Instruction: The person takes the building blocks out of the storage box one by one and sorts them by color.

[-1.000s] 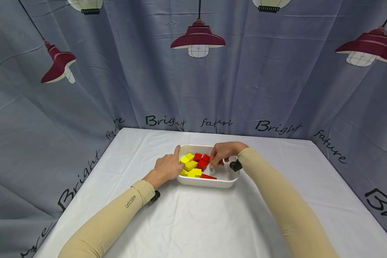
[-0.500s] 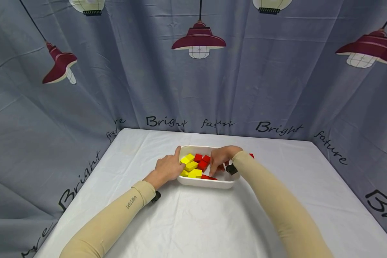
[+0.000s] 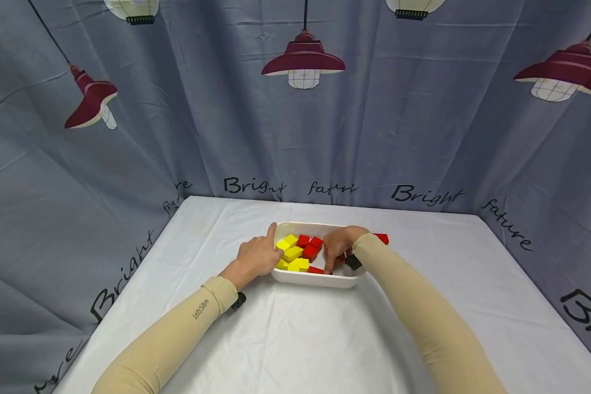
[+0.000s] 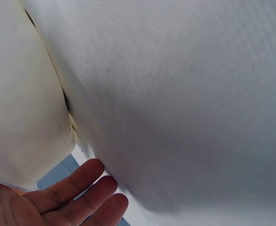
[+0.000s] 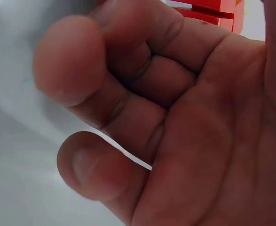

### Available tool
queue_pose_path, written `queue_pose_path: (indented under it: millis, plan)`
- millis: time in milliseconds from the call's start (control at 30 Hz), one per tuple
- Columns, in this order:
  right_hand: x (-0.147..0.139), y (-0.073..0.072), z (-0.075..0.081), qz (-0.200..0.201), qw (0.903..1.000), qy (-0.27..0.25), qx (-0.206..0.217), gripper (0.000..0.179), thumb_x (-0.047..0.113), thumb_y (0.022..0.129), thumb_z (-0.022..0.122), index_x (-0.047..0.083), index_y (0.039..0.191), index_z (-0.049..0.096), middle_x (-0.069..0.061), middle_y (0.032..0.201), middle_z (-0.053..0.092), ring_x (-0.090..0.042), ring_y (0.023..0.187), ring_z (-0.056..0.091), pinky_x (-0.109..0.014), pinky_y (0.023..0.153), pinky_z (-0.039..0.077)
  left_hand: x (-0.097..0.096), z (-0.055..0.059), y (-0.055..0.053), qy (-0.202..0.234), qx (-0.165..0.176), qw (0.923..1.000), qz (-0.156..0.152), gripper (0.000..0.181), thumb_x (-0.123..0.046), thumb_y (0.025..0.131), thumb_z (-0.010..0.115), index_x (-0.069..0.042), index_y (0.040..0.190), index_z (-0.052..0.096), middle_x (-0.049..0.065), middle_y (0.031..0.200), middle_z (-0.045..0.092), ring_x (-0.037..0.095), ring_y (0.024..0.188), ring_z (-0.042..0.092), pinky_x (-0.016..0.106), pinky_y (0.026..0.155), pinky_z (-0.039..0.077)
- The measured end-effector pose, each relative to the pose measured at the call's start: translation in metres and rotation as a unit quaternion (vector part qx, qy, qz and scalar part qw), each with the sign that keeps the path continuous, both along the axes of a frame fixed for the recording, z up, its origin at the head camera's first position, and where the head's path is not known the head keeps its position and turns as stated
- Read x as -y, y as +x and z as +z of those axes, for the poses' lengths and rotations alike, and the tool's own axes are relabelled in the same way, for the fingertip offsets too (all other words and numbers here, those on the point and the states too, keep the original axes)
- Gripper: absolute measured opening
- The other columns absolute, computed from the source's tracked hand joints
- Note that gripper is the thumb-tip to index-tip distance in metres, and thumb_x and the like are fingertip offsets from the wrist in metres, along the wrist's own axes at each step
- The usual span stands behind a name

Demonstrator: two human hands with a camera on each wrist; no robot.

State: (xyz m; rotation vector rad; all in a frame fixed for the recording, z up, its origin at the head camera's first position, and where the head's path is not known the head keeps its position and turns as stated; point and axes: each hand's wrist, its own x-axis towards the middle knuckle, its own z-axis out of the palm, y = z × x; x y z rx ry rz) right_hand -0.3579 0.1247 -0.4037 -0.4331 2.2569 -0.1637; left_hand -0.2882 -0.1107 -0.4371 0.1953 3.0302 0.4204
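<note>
A white plastic box (image 3: 315,279) stands on the table with several yellow blocks (image 3: 293,253) at its left and a few red blocks (image 3: 310,251) in the middle. My left hand (image 3: 257,255) grips its left rim, thumb over the edge; in the left wrist view three fingers (image 4: 81,188) lie along the outside wall. My right hand (image 3: 339,246) reaches down into the box, a fingertip at the right end of a red wedge-like block (image 3: 315,270) by the front wall. In the right wrist view its rear fingers are bent; whether it pinches that block, I cannot tell.
Another red piece (image 3: 381,238) shows past the right sleeve, partly hidden behind it. A white cloth (image 3: 295,334) covers the table, and a grey printed curtain (image 3: 295,137) hangs around the back and sides.
My right hand has come toward the box's front wall, down to the red wedge-like block. A red piece behind the right sleeve has come into sight. My left hand stays on the rim.
</note>
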Motion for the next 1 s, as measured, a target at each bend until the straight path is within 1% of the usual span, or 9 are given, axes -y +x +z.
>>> queue_pose_path:
  millis: [133, 300, 433, 567, 667, 833, 933, 1000]
  plan:
    - [0.0, 0.0, 0.001, -0.007, 1.0, -0.002, -0.003, 0.028, 0.036, 0.076, 0.086, 0.012, 0.074, 0.073, 0.0, 0.064, 0.053, -0.015, 0.065, 0.051, -0.027, 0.062, 0.038, 0.0, 0.001, 0.001, 0.001, -0.002, 1.0, 0.0, 0.078, -0.038, 0.094, 0.047, -0.014, 0.161, 0.016, 0.014, 0.124, 0.068, 0.026, 0.101, 0.066, 0.045, 0.074, 0.053]
    - [-0.002, -0.002, 0.001, -0.007, 0.9998, -0.011, -0.013, 0.024, 0.034, 0.078, 0.084, 0.011, 0.08, 0.076, 0.0, 0.066, 0.055, -0.015, 0.064, 0.053, -0.026, 0.059, 0.039, 0.001, 0.0, 0.001, -0.001, 0.0, 1.0, 0.002, 0.078, -0.039, 0.094, 0.047, -0.014, 0.162, 0.016, 0.014, 0.125, 0.068, 0.026, 0.099, 0.066, 0.044, 0.072, 0.053]
    - [-0.004, -0.004, 0.0, -0.004, 0.9996, -0.022, -0.02, 0.021, 0.032, 0.08, 0.082, 0.012, 0.082, 0.075, 0.0, 0.066, 0.054, -0.015, 0.062, 0.051, -0.025, 0.057, 0.035, 0.001, 0.0, 0.001, -0.001, 0.001, 1.0, 0.003, 0.078, -0.039, 0.094, 0.047, -0.015, 0.162, 0.016, 0.014, 0.124, 0.068, 0.025, 0.096, 0.066, 0.042, 0.071, 0.053]
    - [-0.007, -0.005, 0.0, -0.017, 0.9988, -0.034, -0.03, 0.021, 0.031, 0.082, 0.081, 0.011, 0.084, 0.074, 0.0, 0.066, 0.053, -0.015, 0.064, 0.047, -0.025, 0.057, 0.031, 0.001, -0.001, 0.001, 0.001, 0.002, 1.0, 0.003, 0.078, -0.038, 0.094, 0.048, -0.015, 0.161, 0.016, 0.014, 0.122, 0.068, 0.024, 0.093, 0.065, 0.042, 0.07, 0.052]
    - [-0.009, -0.005, 0.001, -0.021, 0.9983, -0.038, -0.038, 0.022, 0.032, 0.083, 0.081, 0.01, 0.083, 0.074, -0.001, 0.066, 0.053, -0.015, 0.064, 0.046, -0.026, 0.057, 0.029, 0.0, -0.001, 0.001, 0.001, 0.002, 1.0, 0.004, 0.079, -0.039, 0.094, 0.048, -0.015, 0.162, 0.016, 0.014, 0.122, 0.068, 0.024, 0.092, 0.065, 0.043, 0.07, 0.052]
    - [-0.011, -0.005, 0.001, -0.014, 0.9971, -0.048, -0.057, 0.021, 0.031, 0.085, 0.078, 0.012, 0.078, 0.071, 0.0, 0.063, 0.052, -0.013, 0.063, 0.046, -0.025, 0.057, 0.029, 0.0, -0.001, 0.002, 0.001, -0.005, 1.0, 0.004, 0.078, -0.039, 0.094, 0.047, -0.015, 0.161, 0.017, 0.014, 0.121, 0.069, 0.025, 0.093, 0.065, 0.043, 0.071, 0.053]
    - [-0.013, -0.006, -0.001, -0.013, 0.996, -0.067, -0.057, 0.02, 0.027, 0.087, 0.076, 0.013, 0.076, 0.068, 0.0, 0.063, 0.051, -0.013, 0.061, 0.044, -0.025, 0.056, 0.029, -0.001, 0.0, 0.002, 0.001, -0.008, 1.0, 0.004, 0.078, -0.039, 0.094, 0.048, -0.014, 0.161, 0.017, 0.014, 0.12, 0.069, 0.025, 0.093, 0.065, 0.043, 0.071, 0.053]
    - [-0.015, -0.007, -0.001, -0.014, 0.9954, -0.08, -0.05, 0.019, 0.025, 0.088, 0.075, 0.013, 0.075, 0.066, 0.0, 0.063, 0.051, -0.014, 0.061, 0.044, -0.025, 0.056, 0.029, -0.001, 0.0, 0.002, 0.001, -0.007, 1.0, 0.003, 0.078, -0.039, 0.094, 0.048, -0.014, 0.161, 0.017, 0.014, 0.121, 0.069, 0.025, 0.093, 0.065, 0.043, 0.07, 0.053]
